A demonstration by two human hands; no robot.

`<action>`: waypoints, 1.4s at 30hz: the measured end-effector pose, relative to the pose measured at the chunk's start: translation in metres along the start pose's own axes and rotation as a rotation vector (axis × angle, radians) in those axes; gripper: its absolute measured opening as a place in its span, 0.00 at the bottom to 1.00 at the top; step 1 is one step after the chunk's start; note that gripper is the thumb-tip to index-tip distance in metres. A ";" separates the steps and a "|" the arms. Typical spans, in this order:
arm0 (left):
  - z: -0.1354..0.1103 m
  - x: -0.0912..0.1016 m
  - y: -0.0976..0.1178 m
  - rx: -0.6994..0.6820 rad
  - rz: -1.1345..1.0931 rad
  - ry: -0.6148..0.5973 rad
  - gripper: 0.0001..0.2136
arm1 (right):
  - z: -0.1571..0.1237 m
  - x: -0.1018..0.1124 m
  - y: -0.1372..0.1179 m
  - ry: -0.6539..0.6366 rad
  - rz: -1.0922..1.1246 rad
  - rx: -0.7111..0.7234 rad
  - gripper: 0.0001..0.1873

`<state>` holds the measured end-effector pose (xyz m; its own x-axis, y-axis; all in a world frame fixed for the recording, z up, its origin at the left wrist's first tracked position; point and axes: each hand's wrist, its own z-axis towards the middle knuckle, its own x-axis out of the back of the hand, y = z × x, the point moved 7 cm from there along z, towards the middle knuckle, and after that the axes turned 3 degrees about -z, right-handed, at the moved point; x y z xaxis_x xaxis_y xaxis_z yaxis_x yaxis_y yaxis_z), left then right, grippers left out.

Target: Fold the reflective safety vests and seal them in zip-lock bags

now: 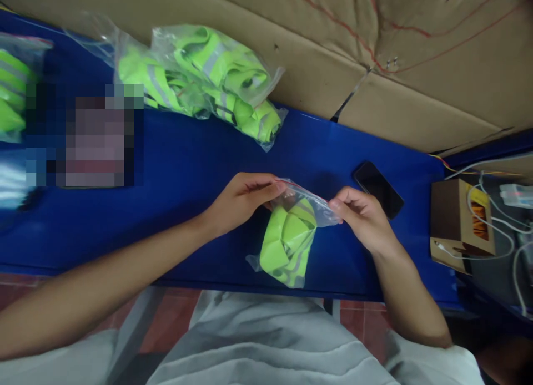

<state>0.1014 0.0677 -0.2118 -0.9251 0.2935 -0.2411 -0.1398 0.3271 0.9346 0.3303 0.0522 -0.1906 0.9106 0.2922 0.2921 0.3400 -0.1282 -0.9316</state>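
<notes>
Between my two hands is a clear zip-lock bag (322,212) with a red line along its top edge. Folded inside it lies a neon yellow-green reflective strap or vest (288,238) with grey bands; its exact kind is hard to tell. My left hand (250,199) pinches the left end of the bag's top between thumb and fingers. At the opposite end, my right hand (358,212) pinches the same edge. The bag's lower part hangs toward me, over the blue table near its front edge.
Several bagged neon bundles (220,63) are heaped at the back of the blue table (187,152), against a cardboard wall (291,35). Another bagged bundle (14,91) is far left. A black phone (378,188) and a cardboard box (458,221) with white cables lie right.
</notes>
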 end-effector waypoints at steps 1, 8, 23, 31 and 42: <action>0.000 -0.002 0.001 -0.006 -0.006 -0.019 0.16 | 0.000 -0.001 -0.001 0.009 -0.014 0.013 0.21; 0.000 -0.004 -0.003 0.022 -0.091 -0.007 0.13 | -0.004 -0.034 -0.001 -0.138 0.059 0.042 0.19; -0.002 -0.001 0.015 -0.083 0.183 -0.049 0.16 | -0.003 -0.049 -0.001 -0.145 0.093 0.073 0.22; -0.011 0.005 0.050 -0.231 0.248 -0.223 0.14 | -0.007 -0.052 0.003 -0.128 0.097 0.044 0.28; -0.046 0.013 0.071 -0.494 0.653 0.160 0.29 | 0.001 -0.052 0.012 0.003 0.779 -0.131 0.23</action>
<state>0.0627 0.0533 -0.1365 -0.9077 0.1443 0.3940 0.3375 -0.3069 0.8899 0.2865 0.0367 -0.2174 0.8987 0.0697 -0.4330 -0.3710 -0.4059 -0.8352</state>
